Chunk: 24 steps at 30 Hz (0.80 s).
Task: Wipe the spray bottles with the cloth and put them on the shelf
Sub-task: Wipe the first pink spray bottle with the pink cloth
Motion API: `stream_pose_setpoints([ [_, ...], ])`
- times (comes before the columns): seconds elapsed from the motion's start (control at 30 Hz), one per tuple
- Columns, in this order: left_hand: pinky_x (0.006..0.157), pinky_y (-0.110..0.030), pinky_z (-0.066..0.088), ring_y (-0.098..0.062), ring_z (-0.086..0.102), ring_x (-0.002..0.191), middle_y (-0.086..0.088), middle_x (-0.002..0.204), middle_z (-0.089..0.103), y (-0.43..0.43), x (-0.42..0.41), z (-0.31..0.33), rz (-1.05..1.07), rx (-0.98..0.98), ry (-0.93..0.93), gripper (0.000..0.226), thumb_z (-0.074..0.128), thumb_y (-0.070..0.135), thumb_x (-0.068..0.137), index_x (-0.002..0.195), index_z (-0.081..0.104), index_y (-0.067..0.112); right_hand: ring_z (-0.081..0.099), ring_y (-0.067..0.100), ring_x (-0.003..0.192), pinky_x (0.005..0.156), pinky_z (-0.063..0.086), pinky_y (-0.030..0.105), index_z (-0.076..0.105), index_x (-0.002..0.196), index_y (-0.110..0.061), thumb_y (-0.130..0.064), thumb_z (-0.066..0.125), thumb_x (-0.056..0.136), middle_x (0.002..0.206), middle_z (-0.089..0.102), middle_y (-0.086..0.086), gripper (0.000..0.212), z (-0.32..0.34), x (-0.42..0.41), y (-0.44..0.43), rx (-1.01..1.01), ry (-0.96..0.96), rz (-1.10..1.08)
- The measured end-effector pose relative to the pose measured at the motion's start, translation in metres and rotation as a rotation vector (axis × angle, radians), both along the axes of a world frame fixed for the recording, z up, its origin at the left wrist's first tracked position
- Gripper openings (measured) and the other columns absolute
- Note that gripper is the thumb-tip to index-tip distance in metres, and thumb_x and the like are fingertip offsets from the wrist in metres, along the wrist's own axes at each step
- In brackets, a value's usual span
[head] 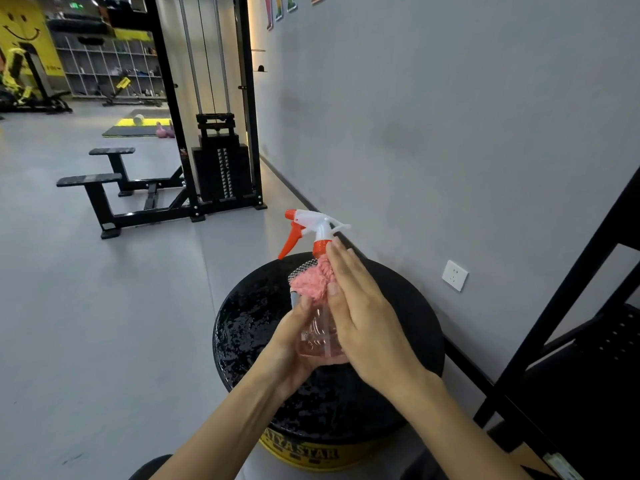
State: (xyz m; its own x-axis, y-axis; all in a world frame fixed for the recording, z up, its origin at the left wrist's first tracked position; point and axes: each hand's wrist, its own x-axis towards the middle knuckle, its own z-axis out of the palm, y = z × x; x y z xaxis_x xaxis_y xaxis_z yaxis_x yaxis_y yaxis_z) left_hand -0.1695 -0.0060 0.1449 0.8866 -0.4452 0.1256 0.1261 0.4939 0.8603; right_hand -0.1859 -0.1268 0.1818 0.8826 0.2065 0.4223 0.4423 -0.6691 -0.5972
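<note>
The clear pink plastic spray bottle [318,332] is held upright over the round black drum top [249,327], the left hand [294,344] curled round its base and the right hand [363,313], nearer the black metal shelf [588,393], pressing the fluffy pink cloth [310,282] to its shoulder with straight, closed fingers.

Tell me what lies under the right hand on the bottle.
A pink cloth, pressed by the flat fingers of the right hand against the upper body of the spray bottle, which the left hand grips from below. How far the cloth runs under the palm is hidden.
</note>
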Motion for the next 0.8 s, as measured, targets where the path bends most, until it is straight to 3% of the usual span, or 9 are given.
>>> stream_pose_setpoints([
  [0.2, 0.071, -0.034, 0.058, -0.019, 0.072, 0.094, -0.006, 0.103, 0.074, 0.007, 0.006, -0.006, 0.070, 0.012, 0.059, 0.071, 0.085, 0.068, 0.045, 0.100, 0.078, 0.023, -0.011, 0.000, 0.147, 0.121, 0.004, 0.027, 0.001, 0.154, -0.032, -0.035, 0.020, 0.104, 0.160, -0.005, -0.024, 0.053, -0.024, -0.023, 0.004, -0.049, -0.066, 0.015],
  [0.37, 0.072, -0.036, 0.059, -0.016, 0.073, 0.091, 0.002, 0.102, 0.076, 0.005, 0.004, -0.001, 0.007, 0.059, 0.002, 0.065, 0.082, 0.071, 0.045, 0.098, 0.077, 0.034, -0.013, -0.009, 0.143, 0.118, 0.002, 0.018, 0.002, 0.152, -0.037, -0.043, 0.017, 0.103, 0.158, -0.004, -0.027, 0.052, 0.001, -0.008, 0.001, -0.011, -0.038, -0.036],
  [0.5, 0.072, -0.041, 0.059, -0.026, 0.073, 0.091, -0.003, 0.103, 0.076, 0.001, 0.002, 0.000, -0.002, 0.053, 0.012, 0.064, 0.082, 0.070, 0.046, 0.098, 0.077, 0.034, -0.011, -0.011, 0.142, 0.122, 0.007, 0.032, 0.006, 0.153, -0.037, -0.042, 0.020, 0.103, 0.158, 0.000, -0.026, 0.052, 0.018, 0.009, -0.004, 0.006, 0.007, -0.064],
  [0.53, 0.070, -0.041, 0.059, -0.026, 0.073, 0.091, -0.003, 0.103, 0.075, 0.001, 0.003, 0.000, 0.010, 0.035, 0.027, 0.062, 0.083, 0.069, 0.047, 0.098, 0.077, 0.033, -0.011, -0.011, 0.143, 0.122, 0.007, 0.030, 0.005, 0.153, -0.037, -0.042, 0.020, 0.103, 0.158, 0.000, -0.026, 0.052, 0.017, 0.008, -0.003, -0.011, 0.004, -0.062],
  [0.6, 0.065, -0.038, 0.059, -0.023, 0.074, 0.088, -0.003, 0.102, 0.076, 0.001, 0.004, 0.001, 0.055, 0.009, 0.065, 0.044, 0.071, 0.065, 0.064, 0.095, 0.078, 0.035, -0.012, -0.011, 0.143, 0.121, 0.006, 0.024, 0.002, 0.152, -0.039, -0.043, 0.019, 0.103, 0.158, -0.002, -0.027, 0.052, 0.011, 0.001, -0.001, -0.039, -0.014, -0.056],
  [0.7, 0.063, -0.034, 0.059, -0.019, 0.073, 0.087, -0.004, 0.103, 0.075, 0.004, 0.008, 0.000, 0.095, -0.017, 0.156, 0.043, 0.043, 0.051, 0.084, 0.096, 0.079, 0.030, -0.015, -0.008, 0.143, 0.123, 0.013, 0.038, -0.004, 0.150, -0.045, -0.045, 0.016, 0.105, 0.157, -0.007, -0.030, 0.050, -0.006, -0.014, 0.003, -0.069, -0.036, -0.036],
  [0.8, 0.066, -0.033, 0.058, -0.019, 0.072, 0.092, -0.006, 0.107, 0.074, 0.003, 0.009, -0.002, 0.112, -0.022, 0.185, 0.046, 0.043, 0.051, 0.084, 0.100, 0.078, 0.026, -0.015, -0.004, 0.145, 0.120, 0.020, 0.048, -0.005, 0.150, -0.046, -0.048, 0.013, 0.102, 0.157, -0.008, -0.031, 0.052, -0.015, -0.021, 0.005, -0.050, -0.059, -0.022],
])
